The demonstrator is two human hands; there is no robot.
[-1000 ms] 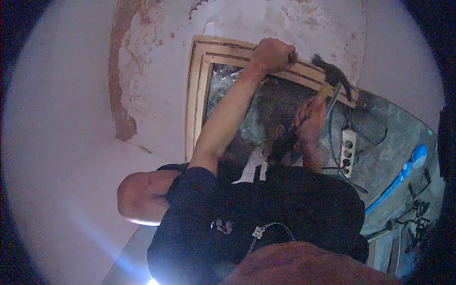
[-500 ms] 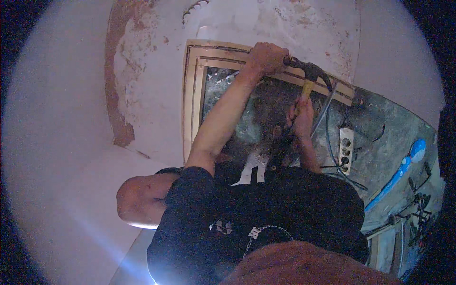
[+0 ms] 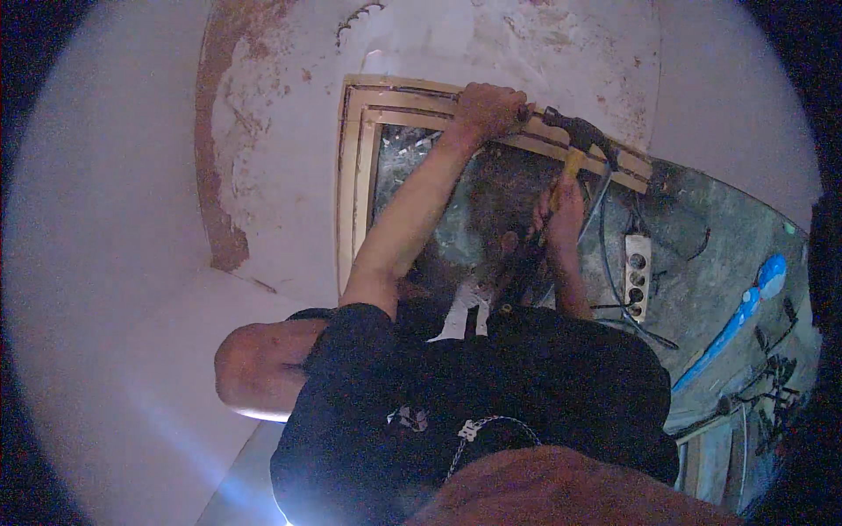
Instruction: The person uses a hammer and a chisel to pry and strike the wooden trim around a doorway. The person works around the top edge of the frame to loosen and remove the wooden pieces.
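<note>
My right hand (image 3: pixel 564 213) is wrapped round the yellow handle of a claw hammer (image 3: pixel 581 135). The dark hammer head sits just right of my left hand, a small gap away from it. My left hand (image 3: pixel 489 110) is closed in a fist over the top rail of a tan frame (image 3: pixel 351 175). From its right side pokes the dark round end of a tool (image 3: pixel 524 112); the rest is hidden in my fingers, so I cannot tell its kind. Dark grooves run along the frame, which stands against the wall.
On the grey floor to the right lie a white power strip (image 3: pixel 637 279) with cables and a long blue object (image 3: pixel 744 311) with a rounded end. Dark clutter (image 3: pixel 776 386) lies at the far right. The white wall (image 3: pixel 430 44) has patchy brown plaster.
The hammer head has moved a little right, away from the dark tool end it was touching. My right hand shifted slightly with it. My left hand stays nearly in place.
</note>
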